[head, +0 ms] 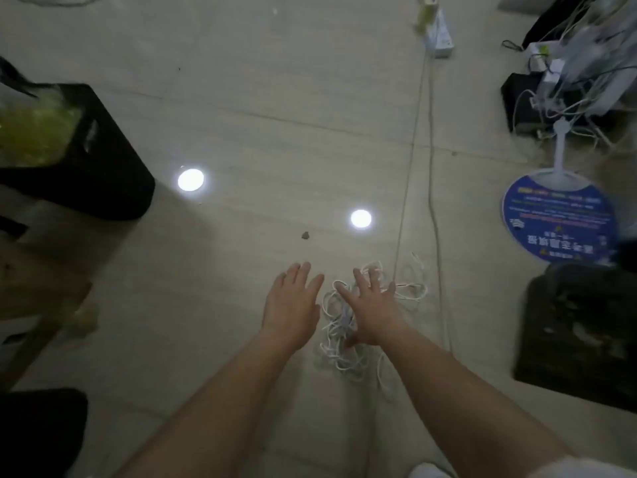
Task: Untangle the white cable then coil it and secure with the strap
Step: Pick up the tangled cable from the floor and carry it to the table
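Tiled floor (275,115), tangled white cable (339,343) mid-open-space

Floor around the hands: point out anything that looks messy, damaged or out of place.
The white cable lies in a loose tangle on the tiled floor, partly under the open right hand; the left hand is beside it. A small dark speck sits on the tile ahead. A blue hand fan lies flat at right.
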